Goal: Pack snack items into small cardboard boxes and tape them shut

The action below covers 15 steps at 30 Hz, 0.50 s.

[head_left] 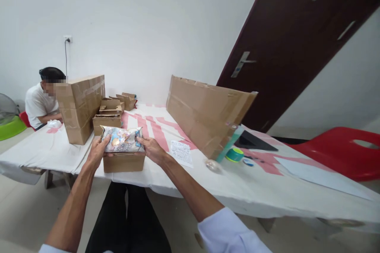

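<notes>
Two hands hold one printed bag [126, 139]. The left hand [99, 148] is clamped on its left side, thumb on top; the right hand [151, 148] is clamped on its right side, thumb and fingers closed together on the edge. The bag lies over the top of one small box [124, 163] at the near edge of the table [166, 174].

Just beyond are at least three open boxes [107, 123], beside one tall carton [80, 106]. Right of the hands lie one written note [181, 153], one clear roll [213, 166], one teal roll [234, 154], one small blue disc [248, 162], one black triangle [255, 141] and one white sheet [322, 178]. One cardboard panel [208, 114] stands tilted behind the clear roll.

The table wears a wrinkled white cover with pink-red patches. Around it are two red chairs [335, 150], the left one mostly hidden, one seated person [41, 101], one green-based fan [12, 120], one dark door [297, 39] and one wall socket [68, 39] on a pale wall [148, 19].
</notes>
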Each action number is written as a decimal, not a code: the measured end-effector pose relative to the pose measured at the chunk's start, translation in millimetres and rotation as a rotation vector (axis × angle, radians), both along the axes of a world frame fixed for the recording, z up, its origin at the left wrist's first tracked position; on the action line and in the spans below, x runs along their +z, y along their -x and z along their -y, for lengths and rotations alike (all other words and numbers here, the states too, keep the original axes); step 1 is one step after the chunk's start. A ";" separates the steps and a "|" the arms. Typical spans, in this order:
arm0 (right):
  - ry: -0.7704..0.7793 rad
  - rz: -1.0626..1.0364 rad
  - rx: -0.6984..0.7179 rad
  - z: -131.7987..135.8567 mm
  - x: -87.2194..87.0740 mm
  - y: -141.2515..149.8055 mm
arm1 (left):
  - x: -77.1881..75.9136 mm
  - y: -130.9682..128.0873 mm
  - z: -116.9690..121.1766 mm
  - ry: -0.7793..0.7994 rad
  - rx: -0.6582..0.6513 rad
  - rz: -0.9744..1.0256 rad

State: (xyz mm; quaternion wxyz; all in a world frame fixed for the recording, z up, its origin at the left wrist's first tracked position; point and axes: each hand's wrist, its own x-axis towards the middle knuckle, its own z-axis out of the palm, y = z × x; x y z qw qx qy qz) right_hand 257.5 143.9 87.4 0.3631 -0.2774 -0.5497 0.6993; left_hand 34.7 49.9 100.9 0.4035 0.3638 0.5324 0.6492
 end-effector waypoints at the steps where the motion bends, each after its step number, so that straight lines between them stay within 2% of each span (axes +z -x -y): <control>1: 0.025 0.015 -0.004 -1.2 -3.3 2.1 | -3.8 2.6 -1.4 0.040 0.001 0.016; 5: 0.076 0.033 -0.034 -3.7 -13.7 5.0 | -14.4 7.4 -5.1 0.104 0.009 0.056; 10: 0.072 0.012 -0.036 -7.1 -19.7 6.2 | -17.8 7.1 -9.4 0.096 0.018 0.092; 15: -0.013 -0.046 -0.014 -10.5 -8.7 7.2 | -11.1 8.6 -10.2 0.059 0.019 0.116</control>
